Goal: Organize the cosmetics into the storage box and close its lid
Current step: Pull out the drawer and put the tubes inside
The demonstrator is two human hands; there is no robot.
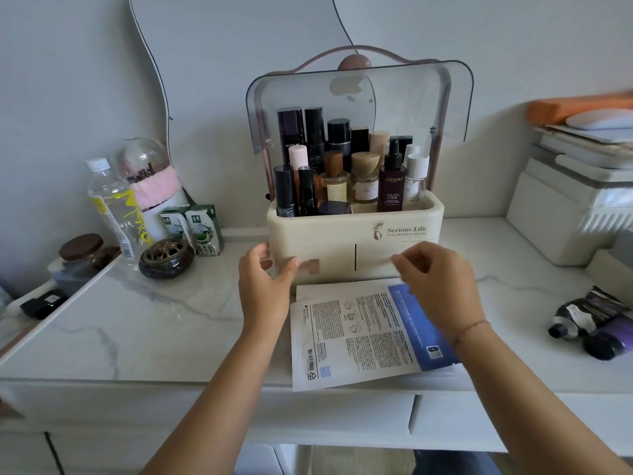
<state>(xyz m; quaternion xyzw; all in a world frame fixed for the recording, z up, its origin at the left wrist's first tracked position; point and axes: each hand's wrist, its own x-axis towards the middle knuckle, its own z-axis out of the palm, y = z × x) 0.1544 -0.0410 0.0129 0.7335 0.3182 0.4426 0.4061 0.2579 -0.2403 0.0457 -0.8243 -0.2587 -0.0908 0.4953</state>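
Observation:
A cream storage box (pixel 404 214) stands at the middle back of the marble counter, its clear lid (pixel 411 97) raised above a pink handle. Several cosmetic bottles (pixel 391 186) stand upright in its top tray. My left hand (pixel 265 279) grips the box's lower left front corner, thumb on the drawer front. My right hand (pixel 435 279) hovers at the right drawer front with fingers loosely curled, holding nothing. Flat face-mask sachets (pixel 359 337) lie on the counter just in front of the box. Dark cosmetic tubes (pixel 589 323) lie at the far right.
At left stand a water bottle (pixel 113 207), a domed brush holder (pixel 150 180), milk cartons (pixel 202 231), an incense burner (pixel 166 258) and a brown-lidded jar (pixel 80 248). A white appliance with stacked papers (pixel 565 207) fills the right. A mirror (pixel 239 36) leans behind the box.

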